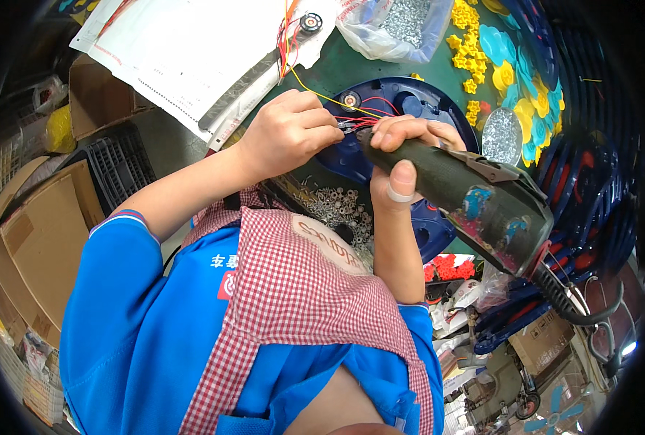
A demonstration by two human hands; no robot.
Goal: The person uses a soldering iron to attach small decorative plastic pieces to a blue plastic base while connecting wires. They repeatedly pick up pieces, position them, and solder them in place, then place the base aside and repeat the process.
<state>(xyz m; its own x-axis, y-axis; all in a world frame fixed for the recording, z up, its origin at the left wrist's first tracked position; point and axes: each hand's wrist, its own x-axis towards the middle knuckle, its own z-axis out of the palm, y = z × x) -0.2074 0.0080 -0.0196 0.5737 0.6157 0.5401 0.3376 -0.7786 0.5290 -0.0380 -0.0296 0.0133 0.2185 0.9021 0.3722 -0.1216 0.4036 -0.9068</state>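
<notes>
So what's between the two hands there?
In the head view, thin red wires on the dark blue plastic base lie between the left hand and right hand.

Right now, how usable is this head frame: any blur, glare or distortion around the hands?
Head view: strong fisheye bending and black corners; left hand, right hand and electric screwdriver are sharp and evenly lit; the white paper sheets glare slightly; the rim clutter is smeared.

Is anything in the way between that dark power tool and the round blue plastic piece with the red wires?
Nothing visible blocks it. The right hand holds the dark electric screwdriver with its tip at the red wires on the round blue plastic base, where the left hand pinches them.
</notes>
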